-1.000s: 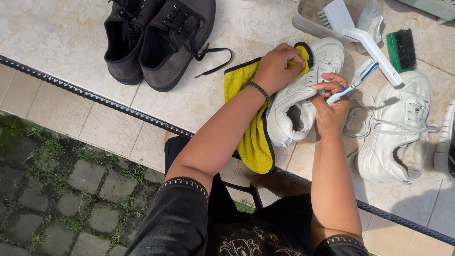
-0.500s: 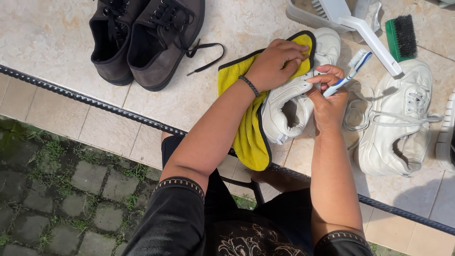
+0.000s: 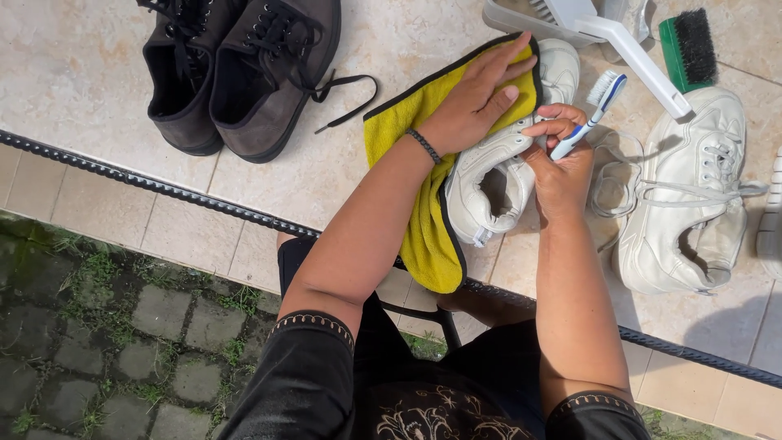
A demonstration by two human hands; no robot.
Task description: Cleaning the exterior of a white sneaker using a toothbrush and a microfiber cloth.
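A white sneaker (image 3: 489, 183) lies on the tiled floor, half under a yellow cloth (image 3: 411, 163). My left hand (image 3: 476, 102) lies flat on the cloth, pressing it over the shoe's toe, fingers stretched out. My right hand (image 3: 562, 159) grips a blue-and-white toothbrush (image 3: 593, 110) with its bristles pointing up and away, just right of the shoe's opening. The thumb and fingers touch the shoe's side.
A second white sneaker (image 3: 692, 204) with loose laces lies to the right. A pair of dark grey lace-up shoes (image 3: 236, 69) stands at the upper left. A green scrub brush (image 3: 691, 41), a white-handled brush (image 3: 627, 49) and a grey tray (image 3: 529, 20) sit at the top. A black rail (image 3: 163, 183) crosses below.
My left hand has opened from a curled grip to lie flat on the cloth. My right hand has lifted the toothbrush off the shoe, bristles now up.
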